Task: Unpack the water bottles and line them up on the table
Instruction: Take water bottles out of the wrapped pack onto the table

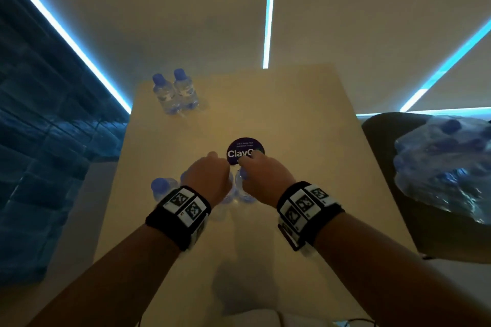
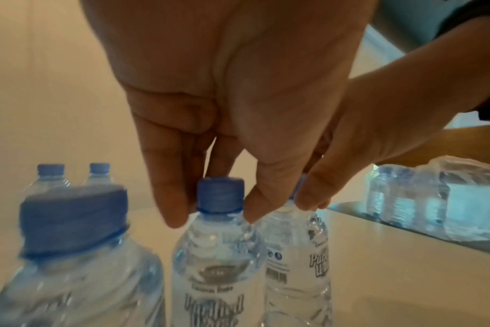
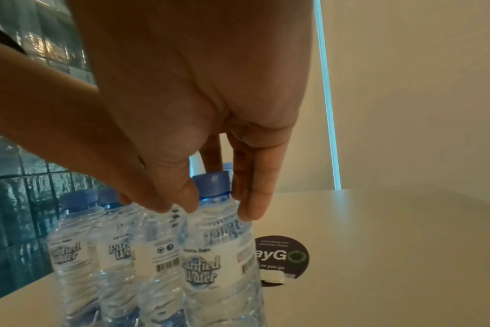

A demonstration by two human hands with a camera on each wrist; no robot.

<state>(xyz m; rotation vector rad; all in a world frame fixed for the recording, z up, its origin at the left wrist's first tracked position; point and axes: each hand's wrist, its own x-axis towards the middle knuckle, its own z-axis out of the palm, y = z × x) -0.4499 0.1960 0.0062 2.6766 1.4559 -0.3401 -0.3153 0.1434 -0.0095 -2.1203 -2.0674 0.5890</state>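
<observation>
Four clear water bottles with blue caps stand in a near row on the beige table [image 1: 305, 167]. My left hand [image 2: 216, 212] pinches the neck of one bottle [image 2: 218, 265] under its cap, thumb on one side and fingers on the other. Right beside it, my right hand [image 3: 218, 205] grips the neck of the end bottle [image 3: 218, 261] the same way. Both bottles stand upright and touch each other. Two more of the row [image 3: 73, 247] stand to the left, free. Another pair of bottles [image 1: 174, 93] stands at the far left corner.
A torn plastic-wrapped pack of bottles [image 1: 446, 167] lies on a dark seat to the right of the table. A round dark sticker [image 1: 244, 150] sits mid-table just beyond my hands. Blue tiled wall runs along the left.
</observation>
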